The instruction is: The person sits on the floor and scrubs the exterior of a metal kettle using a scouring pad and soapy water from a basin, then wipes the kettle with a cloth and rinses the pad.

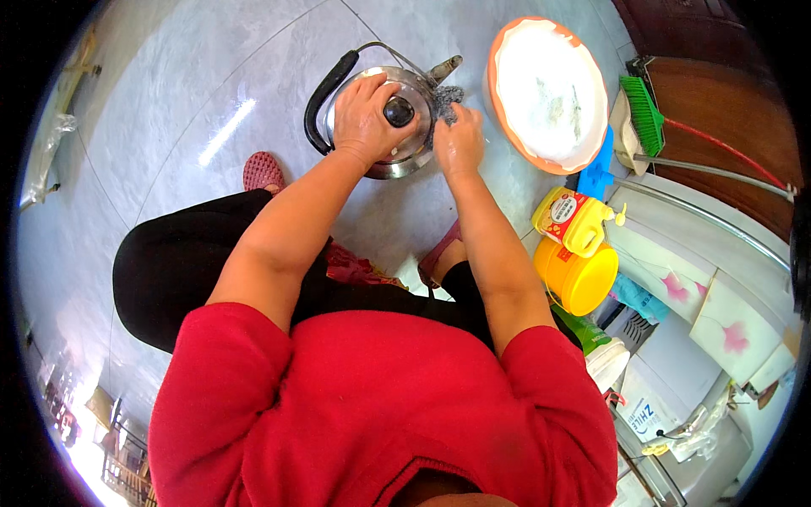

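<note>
A stainless steel kettle stands on the grey floor, its spout towards the upper right and its black-gripped handle folded to the left. My left hand lies spread on the lid, thumb and fingers around the black lid knob. My right hand pinches a grey steel wool scourer against the kettle's right side, just below the spout. Right of that hand is an orange-rimmed basin with whitish, foamy contents.
A yellow pump jug, a yellow bucket, a green broom, a dustpan and a blue-headed tool line the right side. My shoes flank a red packet on the floor.
</note>
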`<state>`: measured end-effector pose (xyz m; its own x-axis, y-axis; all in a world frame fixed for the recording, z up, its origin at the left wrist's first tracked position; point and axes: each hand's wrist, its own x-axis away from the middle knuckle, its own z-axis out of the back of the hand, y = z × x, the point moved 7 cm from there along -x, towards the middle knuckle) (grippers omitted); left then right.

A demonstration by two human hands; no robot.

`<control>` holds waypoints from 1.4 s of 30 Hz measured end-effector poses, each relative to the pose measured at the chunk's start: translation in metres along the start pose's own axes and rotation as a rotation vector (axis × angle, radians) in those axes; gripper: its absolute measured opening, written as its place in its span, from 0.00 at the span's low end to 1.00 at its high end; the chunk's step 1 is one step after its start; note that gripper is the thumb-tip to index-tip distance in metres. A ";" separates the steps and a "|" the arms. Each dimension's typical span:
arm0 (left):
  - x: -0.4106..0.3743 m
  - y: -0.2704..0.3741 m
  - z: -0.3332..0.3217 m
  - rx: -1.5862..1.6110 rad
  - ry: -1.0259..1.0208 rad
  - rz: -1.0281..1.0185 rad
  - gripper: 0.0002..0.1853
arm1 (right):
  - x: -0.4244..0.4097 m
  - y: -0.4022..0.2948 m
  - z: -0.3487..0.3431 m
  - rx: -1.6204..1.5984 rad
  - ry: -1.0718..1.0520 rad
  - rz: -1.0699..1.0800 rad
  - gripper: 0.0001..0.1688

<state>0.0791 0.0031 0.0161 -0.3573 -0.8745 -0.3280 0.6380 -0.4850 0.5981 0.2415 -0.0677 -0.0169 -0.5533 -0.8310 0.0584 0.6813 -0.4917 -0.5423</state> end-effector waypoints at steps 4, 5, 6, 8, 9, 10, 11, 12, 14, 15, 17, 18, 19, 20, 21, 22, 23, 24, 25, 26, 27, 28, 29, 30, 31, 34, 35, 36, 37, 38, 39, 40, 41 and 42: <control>0.002 -0.009 -0.007 -0.004 -0.048 0.056 0.25 | 0.067 -0.024 -0.002 0.029 -0.025 0.044 0.26; 0.001 -0.009 -0.006 -0.012 -0.054 0.059 0.25 | 0.075 -0.021 -0.005 0.010 -0.048 0.034 0.26; 0.001 -0.008 -0.007 -0.020 -0.064 0.057 0.25 | 0.082 -0.022 -0.006 -0.012 -0.068 0.018 0.26; 0.001 -0.009 -0.010 -0.010 -0.049 0.058 0.26 | 0.073 -0.020 -0.003 -0.059 -0.037 0.043 0.25; 0.000 -0.008 -0.009 -0.008 -0.040 0.052 0.26 | 0.052 -0.017 -0.003 -0.026 -0.013 0.042 0.24; -0.002 0.000 0.000 -0.027 0.017 -0.002 0.24 | 0.028 -0.014 -0.003 0.008 0.014 0.041 0.24; -0.002 0.002 -0.001 -0.008 0.014 0.001 0.24 | 0.016 -0.012 0.001 0.044 0.039 0.044 0.24; -0.003 -0.001 -0.001 -0.002 0.015 0.006 0.24 | 0.012 -0.013 0.003 0.052 0.032 0.048 0.23; -0.002 -0.003 -0.001 0.034 0.017 -0.012 0.25 | 0.006 -0.018 0.001 0.071 0.017 0.060 0.23; -0.001 -0.008 -0.004 0.040 0.027 0.001 0.26 | 0.018 -0.026 -0.002 0.069 0.012 0.077 0.23; 0.000 -0.007 -0.001 0.052 0.026 0.018 0.26 | 0.063 -0.030 0.002 0.052 -0.032 0.059 0.23; 0.000 -0.008 -0.002 0.054 0.025 0.026 0.26 | 0.078 -0.027 -0.001 0.034 -0.072 0.021 0.23; 0.001 -0.008 -0.003 0.046 0.004 0.037 0.27 | 0.085 -0.026 -0.006 0.030 -0.068 0.046 0.23; 0.002 -0.010 -0.004 0.049 -0.001 0.044 0.27 | 0.090 -0.023 -0.011 0.025 -0.064 0.070 0.24; 0.002 -0.010 -0.005 0.055 -0.006 0.045 0.27 | 0.092 -0.018 -0.014 0.019 -0.054 0.092 0.24; 0.000 -0.011 -0.004 0.059 0.008 0.048 0.27 | 0.085 -0.013 -0.016 0.045 -0.011 0.145 0.25; -0.001 -0.011 -0.002 0.062 0.022 0.051 0.27 | 0.073 -0.007 -0.015 0.069 0.034 0.198 0.26; -0.003 -0.008 0.003 0.056 0.023 0.034 0.26 | 0.057 0.004 -0.016 0.114 0.017 0.126 0.26; -0.003 -0.009 0.005 0.070 0.021 0.029 0.26 | 0.037 0.014 -0.015 0.161 0.004 0.060 0.27; -0.003 -0.011 0.003 0.087 0.025 0.023 0.27 | 0.012 0.030 -0.018 0.148 -0.132 -0.064 0.28; -0.003 -0.012 0.002 0.104 0.030 0.016 0.27 | -0.006 0.043 -0.021 0.137 -0.268 -0.186 0.29; -0.002 -0.010 0.006 0.083 0.079 -0.006 0.27 | -0.010 0.048 -0.018 0.209 -0.274 -0.161 0.28; -0.003 -0.011 0.002 0.124 0.099 -0.036 0.27 | -0.007 0.055 -0.016 0.279 -0.273 -0.132 0.28; -0.004 -0.014 -0.002 0.135 0.066 -0.018 0.27 | -0.007 0.054 -0.017 0.341 -0.278 -0.092 0.28; -0.001 -0.017 -0.008 0.147 0.025 0.012 0.28 | -0.004 0.044 -0.012 0.270 -0.259 -0.093 0.29; 0.007 -0.032 -0.043 0.212 -0.055 0.066 0.30 | 0.006 0.006 0.021 0.271 -0.382 -0.076 0.29; 0.006 -0.028 -0.046 0.233 -0.061 0.072 0.31 | -0.003 0.040 0.029 0.130 -0.342 -0.030 0.31; 0.006 -0.025 -0.048 0.249 -0.069 0.082 0.32 | -0.012 0.078 0.041 -0.008 -0.302 0.010 0.32; 0.007 -0.025 -0.045 0.216 -0.065 0.101 0.32 | -0.013 0.079 0.059 -0.165 -0.360 -0.048 0.32; 0.009 -0.029 -0.042 0.212 -0.103 0.127 0.33 | -0.002 0.050 0.081 -0.293 -0.413 -0.143 0.29; 0.006 -0.027 -0.040 0.226 -0.145 0.137 0.33 | 0.004 0.040 0.107 -0.384 -0.388 -0.210 0.26; 0.005 -0.028 -0.040 0.237 -0.189 0.151 0.34 | 0.013 0.018 0.133 -0.391 -0.379 -0.258 0.28; 0.006 -0.034 -0.049 0.335 -0.206 0.119 0.34 | 0.018 0.012 0.154 -0.421 -0.337 -0.297 0.29; 0.008 -0.049 -0.062 0.428 -0.226 0.091 0.35 | 0.022 0.004 0.166 -0.540 -0.358 -0.318 0.28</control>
<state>0.0871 0.0194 -0.0618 -0.4823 -0.8675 -0.1217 0.3533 -0.3198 0.8792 0.3113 -0.1313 0.1216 -0.4312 -0.7488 0.5033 0.1300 -0.6036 -0.7866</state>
